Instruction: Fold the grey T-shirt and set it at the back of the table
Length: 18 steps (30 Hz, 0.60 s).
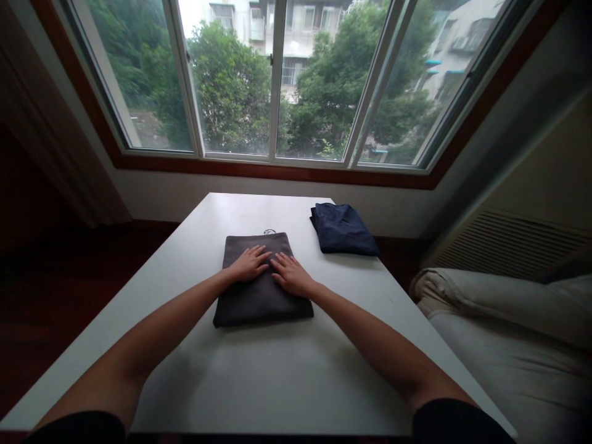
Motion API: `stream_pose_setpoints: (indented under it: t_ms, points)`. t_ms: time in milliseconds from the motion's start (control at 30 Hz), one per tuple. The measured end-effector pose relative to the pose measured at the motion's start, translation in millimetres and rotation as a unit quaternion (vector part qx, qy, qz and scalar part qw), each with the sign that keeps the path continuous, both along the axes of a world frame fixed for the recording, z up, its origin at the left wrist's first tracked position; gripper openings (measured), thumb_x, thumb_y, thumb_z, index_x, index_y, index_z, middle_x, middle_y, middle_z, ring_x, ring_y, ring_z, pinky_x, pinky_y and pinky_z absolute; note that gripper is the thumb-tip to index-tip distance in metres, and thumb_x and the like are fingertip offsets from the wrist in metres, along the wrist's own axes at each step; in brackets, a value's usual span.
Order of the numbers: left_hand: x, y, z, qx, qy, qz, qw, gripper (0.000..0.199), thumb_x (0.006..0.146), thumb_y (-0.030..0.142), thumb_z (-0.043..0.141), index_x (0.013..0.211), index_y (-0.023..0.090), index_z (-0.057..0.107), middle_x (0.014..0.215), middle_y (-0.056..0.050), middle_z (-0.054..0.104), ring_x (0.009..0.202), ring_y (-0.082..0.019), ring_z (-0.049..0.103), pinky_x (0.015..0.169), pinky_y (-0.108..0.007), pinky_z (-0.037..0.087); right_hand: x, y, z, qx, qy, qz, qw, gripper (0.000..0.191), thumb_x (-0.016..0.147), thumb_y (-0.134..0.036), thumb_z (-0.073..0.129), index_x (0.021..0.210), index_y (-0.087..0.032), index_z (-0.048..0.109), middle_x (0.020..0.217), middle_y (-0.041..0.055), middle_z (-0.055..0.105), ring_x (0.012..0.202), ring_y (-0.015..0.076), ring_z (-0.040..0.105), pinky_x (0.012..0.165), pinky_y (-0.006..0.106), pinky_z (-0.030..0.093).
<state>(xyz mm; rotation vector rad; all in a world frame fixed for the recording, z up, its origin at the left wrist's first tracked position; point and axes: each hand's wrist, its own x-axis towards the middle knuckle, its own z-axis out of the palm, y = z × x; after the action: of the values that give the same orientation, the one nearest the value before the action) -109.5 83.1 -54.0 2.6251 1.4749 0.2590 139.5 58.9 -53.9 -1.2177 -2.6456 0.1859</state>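
Observation:
A dark grey folded cloth item, roughly square, lies flat on the white table. My left hand rests palm down on its upper left part, fingers spread. Palm down too, my right hand lies on its right half, with the fingers apart and pointing toward the left hand. Neither hand grips anything. A thin dark loop of cord sticks out past the cloth's far edge; whether it is attached, I cannot tell.
Folded navy clothing sits at the table's far right edge, with something black under it. Beyond the table is a wide sliding window. A beige sofa stands on the right, a curtain hangs on the left.

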Motion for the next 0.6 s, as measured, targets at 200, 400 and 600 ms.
stream_pose_setpoints:
  t_ms: [200,400,600]
  points:
    - [10,-16,-2.6,-0.013,0.011,0.009,1.0,0.06,0.106,0.055,0.038,0.161,0.033,0.039,0.172,-0.006,0.023,0.159,-0.034,0.017,0.126,-0.059,0.013,43,-34,2.8,-0.033,0.057,-0.095,0.993,0.049,0.104,-0.036,0.048,0.15,-0.019,0.055,0.158,0.0126,0.046,0.148,0.0298,0.04,0.123,0.046,0.03]
    - [32,-30,12.1,-0.045,0.029,0.003,0.999,0.063,0.103,0.056,0.043,0.158,0.026,0.044,0.171,-0.013,0.022,0.158,-0.037,0.016,0.124,-0.061,0.014,89,-67,19.3,-0.272,0.278,-0.121,0.913,0.037,0.099,-0.039,0.053,0.128,-0.022,0.069,0.103,0.0048,0.074,0.075,0.0161,0.068,0.068,0.028,0.054]
    - [68,-72,26.7,-0.078,0.038,-0.037,0.996,0.065,0.101,0.061,0.045,0.157,0.03,0.044,0.17,-0.014,0.027,0.157,-0.039,0.02,0.122,-0.068,0.012,103,-101,32.5,-0.531,0.384,-0.069,0.752,0.057,0.089,-0.052,0.071,0.135,-0.021,0.062,0.067,-0.0043,0.057,0.051,0.0079,0.052,0.042,0.016,0.032]
